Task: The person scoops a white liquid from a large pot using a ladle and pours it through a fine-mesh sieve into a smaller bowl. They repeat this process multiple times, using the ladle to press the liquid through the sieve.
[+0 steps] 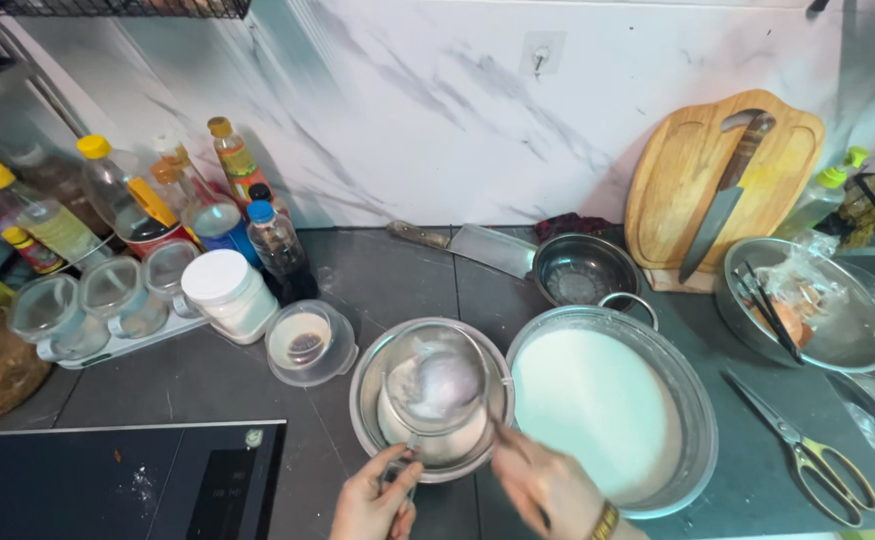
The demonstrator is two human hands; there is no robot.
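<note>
left hand [375, 500] grips sieve [434, 385] handle | right hand [547, 487] blurred, clasping a stirring tool | keep sieve level over steel bowl [367, 400], press gently

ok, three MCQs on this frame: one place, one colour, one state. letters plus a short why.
1. Where does the mesh strainer sit?
A. over the smaller steel bowl
B. on the black cooktop
C. in the sink

2. What colour are the handles of the scissors?
A. red
B. yellow
C. blue

3. What is in the large steel basin?
A. nothing
B. chopped greens
C. a white liquid

Answers:
1. A: the strainer rests across that bowl's rim, with the left hand on its handle.
2. B: the loops at the lower right of the dark counter are yellow.
3. C: a flat white surface fills the basin, beside the right hand, which is blurred and seems to hold a thin utensil.
</note>
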